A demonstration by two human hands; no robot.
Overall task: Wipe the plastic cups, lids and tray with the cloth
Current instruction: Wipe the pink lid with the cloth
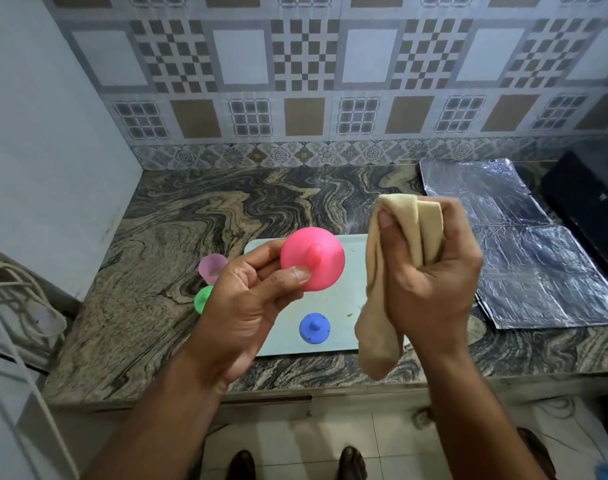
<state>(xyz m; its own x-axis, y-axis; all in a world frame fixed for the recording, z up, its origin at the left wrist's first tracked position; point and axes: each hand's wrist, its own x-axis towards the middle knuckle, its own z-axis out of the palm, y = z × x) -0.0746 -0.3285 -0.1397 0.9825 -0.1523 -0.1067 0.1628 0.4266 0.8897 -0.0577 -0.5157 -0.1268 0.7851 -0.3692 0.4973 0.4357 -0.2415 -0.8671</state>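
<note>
Lowest in the frame, two bare forearms rise from the bottom edge toward the middle. The left hand [247, 306], just left of centre, pinches a pink lid [313, 259] by its rim, thumb pressed on the knobbed top face and fingers behind, so the lid hangs in the air above the tray. The right hand [430, 271], right of centre, is clenched round a bunched beige cloth [399, 244], whose folds poke out above the fist while a loose tail droops toward the lower middle. Lid and cloth are close but apart, so the wipe of this lid seems about to begin or to have paused. To do it well, I would bring a flat fold of cloth onto the lid rather than the lump, circle round the knob where grime would likely collect, then shift the pinch so the patch under the thumb gets wiped too, and turn the lid for its underside. The dangling tail could drag across things below, so gathering it in would help. Beneath the hands, a pale tray [333, 306] lies on the marbled counter [157, 237] with a blue lid [314, 328] resting on it and a few specks near its right side. Left of the tray, partly hidden by the left hand, sit a translucent pink cup [210, 268] and a green piece [202, 299]; whether that is a cup or lid I cannot tell. Farther right lies crinkled foil [524, 244], and the patterned tile wall [295, 81] fills the top.
</note>
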